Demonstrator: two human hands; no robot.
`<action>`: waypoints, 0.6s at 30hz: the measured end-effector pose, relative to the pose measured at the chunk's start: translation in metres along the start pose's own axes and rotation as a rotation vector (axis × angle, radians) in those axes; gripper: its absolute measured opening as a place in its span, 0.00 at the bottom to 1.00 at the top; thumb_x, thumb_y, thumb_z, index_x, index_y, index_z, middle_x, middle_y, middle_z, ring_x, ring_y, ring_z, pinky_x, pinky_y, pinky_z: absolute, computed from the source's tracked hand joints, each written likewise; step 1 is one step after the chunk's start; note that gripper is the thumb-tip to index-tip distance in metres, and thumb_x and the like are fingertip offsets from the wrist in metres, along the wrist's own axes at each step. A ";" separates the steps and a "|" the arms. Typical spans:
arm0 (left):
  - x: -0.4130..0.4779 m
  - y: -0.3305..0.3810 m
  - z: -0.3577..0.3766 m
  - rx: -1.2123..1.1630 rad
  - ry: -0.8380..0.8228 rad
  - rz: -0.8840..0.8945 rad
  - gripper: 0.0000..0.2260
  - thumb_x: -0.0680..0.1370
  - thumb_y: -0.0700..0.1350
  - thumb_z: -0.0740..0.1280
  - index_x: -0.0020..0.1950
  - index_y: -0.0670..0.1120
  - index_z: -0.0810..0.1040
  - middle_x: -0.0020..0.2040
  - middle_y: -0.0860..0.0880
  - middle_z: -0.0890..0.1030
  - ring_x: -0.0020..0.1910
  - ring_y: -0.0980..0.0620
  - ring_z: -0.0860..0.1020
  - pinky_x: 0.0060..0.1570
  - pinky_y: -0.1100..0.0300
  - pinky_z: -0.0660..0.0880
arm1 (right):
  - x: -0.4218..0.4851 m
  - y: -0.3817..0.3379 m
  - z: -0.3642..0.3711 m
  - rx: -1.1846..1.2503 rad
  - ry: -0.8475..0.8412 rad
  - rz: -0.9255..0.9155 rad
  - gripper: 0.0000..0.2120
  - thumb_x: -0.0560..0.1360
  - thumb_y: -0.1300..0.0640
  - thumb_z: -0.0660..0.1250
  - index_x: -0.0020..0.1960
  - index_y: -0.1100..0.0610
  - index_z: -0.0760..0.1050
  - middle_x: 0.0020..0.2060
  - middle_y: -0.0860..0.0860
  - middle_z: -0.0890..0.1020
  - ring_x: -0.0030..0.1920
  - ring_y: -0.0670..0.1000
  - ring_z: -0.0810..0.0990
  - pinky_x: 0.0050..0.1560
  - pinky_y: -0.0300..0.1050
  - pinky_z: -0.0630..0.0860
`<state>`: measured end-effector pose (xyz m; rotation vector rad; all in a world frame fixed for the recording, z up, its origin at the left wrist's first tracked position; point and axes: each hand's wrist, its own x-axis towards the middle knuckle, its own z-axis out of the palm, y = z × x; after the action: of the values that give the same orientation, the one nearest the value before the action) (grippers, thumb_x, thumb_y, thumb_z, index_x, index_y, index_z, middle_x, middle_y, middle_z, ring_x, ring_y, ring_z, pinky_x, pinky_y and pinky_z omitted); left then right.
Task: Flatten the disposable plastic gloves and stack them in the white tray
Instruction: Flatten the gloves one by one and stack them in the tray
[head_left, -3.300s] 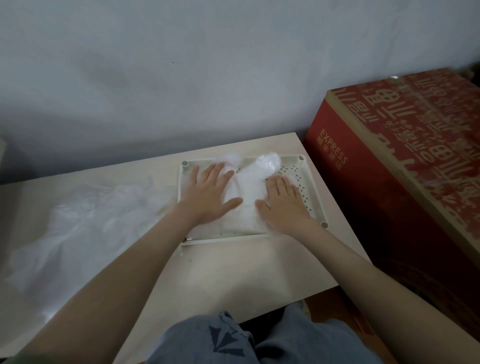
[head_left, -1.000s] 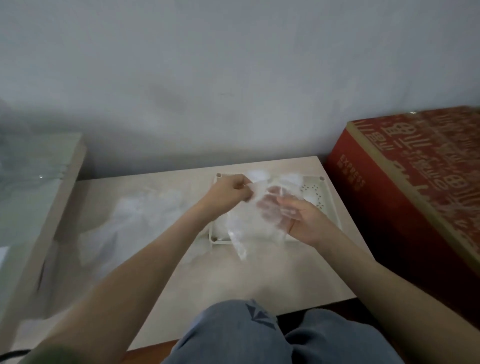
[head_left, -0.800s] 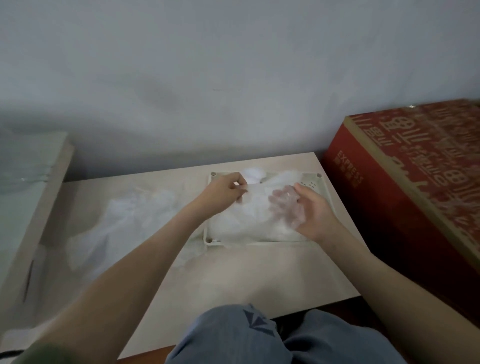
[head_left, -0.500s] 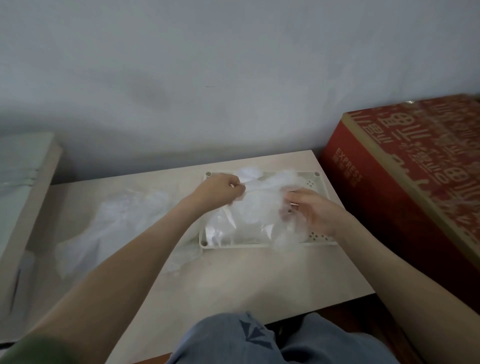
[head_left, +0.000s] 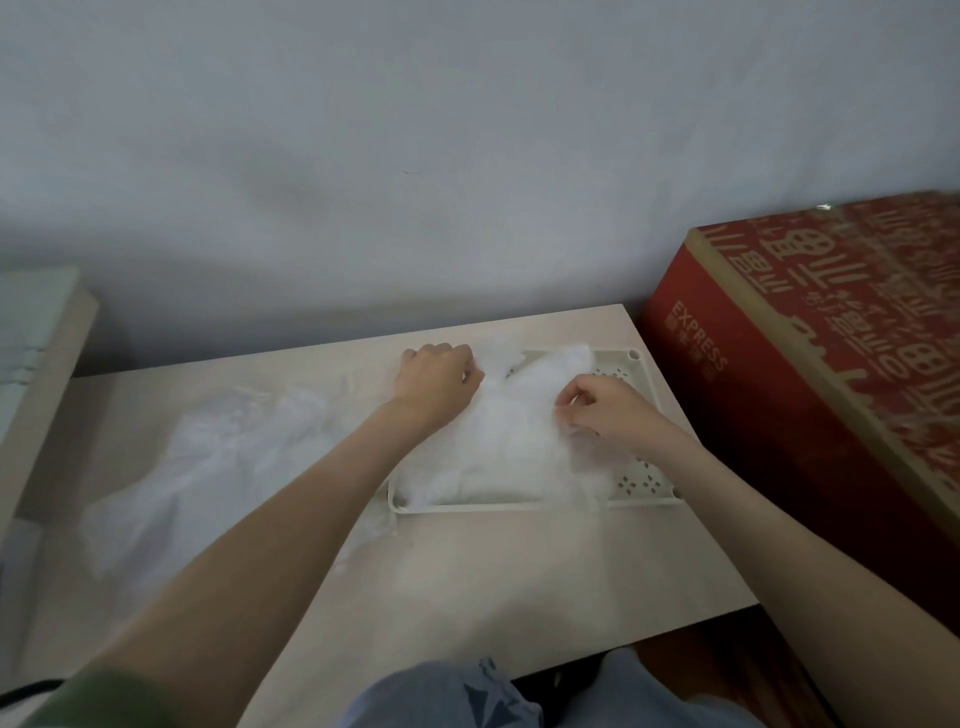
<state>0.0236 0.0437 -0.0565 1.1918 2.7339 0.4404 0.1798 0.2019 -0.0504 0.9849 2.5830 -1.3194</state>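
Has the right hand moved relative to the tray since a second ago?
Yes. The right hand was palm-up over the near rim of the white tray; now it is knuckles-up, farther in, pinching the gloves mid-tray.

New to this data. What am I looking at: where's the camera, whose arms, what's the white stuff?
There is no robot here. A person works bare-handed, and the one picture comes from a wide-angle camera worn on their head, looking forward and down, so both forearms enter from the bottom.

The left hand and right hand each pinch a thin plastic glove over the white tray. The tray has a perforated floor and sits on a pale table. The whitish heap in it is gloves; how many cannot be told.

A loose pile of gloves lies on the table left of the tray. A red carton printed EXPRESS stands to the right.
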 end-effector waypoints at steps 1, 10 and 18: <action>0.001 0.001 0.002 0.011 0.026 -0.004 0.12 0.81 0.49 0.57 0.52 0.46 0.77 0.50 0.46 0.79 0.53 0.44 0.75 0.54 0.55 0.62 | 0.001 0.001 0.001 -0.023 0.010 -0.012 0.05 0.74 0.60 0.69 0.40 0.53 0.77 0.32 0.46 0.77 0.27 0.38 0.73 0.28 0.30 0.64; -0.007 0.009 0.008 0.118 0.347 0.015 0.13 0.72 0.45 0.70 0.51 0.39 0.75 0.46 0.41 0.76 0.44 0.41 0.74 0.45 0.51 0.68 | 0.008 0.009 0.006 -0.165 0.064 -0.051 0.04 0.72 0.60 0.70 0.41 0.56 0.76 0.32 0.46 0.74 0.33 0.43 0.71 0.31 0.34 0.64; -0.036 0.007 0.021 -0.051 0.053 0.345 0.13 0.80 0.44 0.60 0.62 0.39 0.71 0.55 0.43 0.76 0.53 0.42 0.75 0.48 0.57 0.67 | 0.013 0.015 0.005 -0.210 0.052 -0.074 0.06 0.75 0.57 0.68 0.39 0.52 0.74 0.36 0.45 0.76 0.37 0.43 0.73 0.34 0.35 0.64</action>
<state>0.0581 0.0261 -0.0741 1.6658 2.5416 0.5814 0.1776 0.2110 -0.0685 0.9081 2.7511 -1.0223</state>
